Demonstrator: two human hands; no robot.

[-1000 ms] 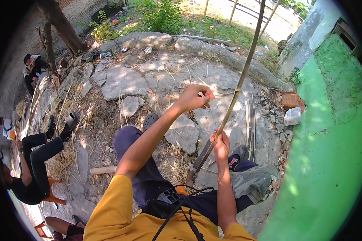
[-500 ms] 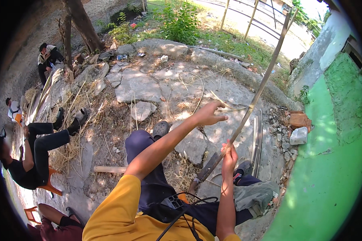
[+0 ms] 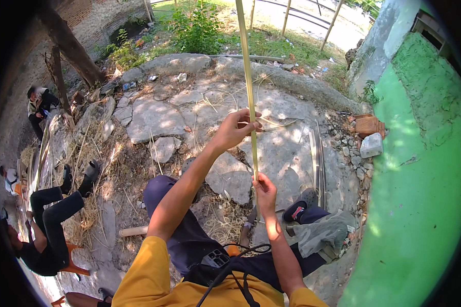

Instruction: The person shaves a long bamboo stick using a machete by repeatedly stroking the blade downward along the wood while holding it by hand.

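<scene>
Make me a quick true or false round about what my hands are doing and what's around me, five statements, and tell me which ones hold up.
1. The left hand and the right hand both touch the long strip. True.
2. The right hand is higher up the strip than the left. False: the left hand is higher up.
3. A whitish block sits near the green wall. True.
4. The wearer's sleeves are blue. False: the sleeves are yellow.
5. A person in dark clothes sits on an orange chair at the picture's left. True.
</scene>
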